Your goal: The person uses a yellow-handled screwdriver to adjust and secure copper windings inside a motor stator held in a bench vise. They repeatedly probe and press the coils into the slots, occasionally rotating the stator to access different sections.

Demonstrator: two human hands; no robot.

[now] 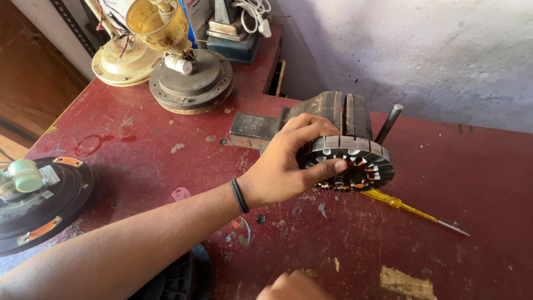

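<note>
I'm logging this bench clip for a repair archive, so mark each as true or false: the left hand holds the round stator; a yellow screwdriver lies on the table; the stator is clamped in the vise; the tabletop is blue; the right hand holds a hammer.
1. The left hand holds the round stator. True.
2. A yellow screwdriver lies on the table. True.
3. The stator is clamped in the vise. False: the hand holds it in front of the vise, outside the jaws.
4. The tabletop is blue. False: it is worn red.
5. The right hand holds a hammer. False: only its top shows at the bottom edge, and no tool shows in it.
</note>
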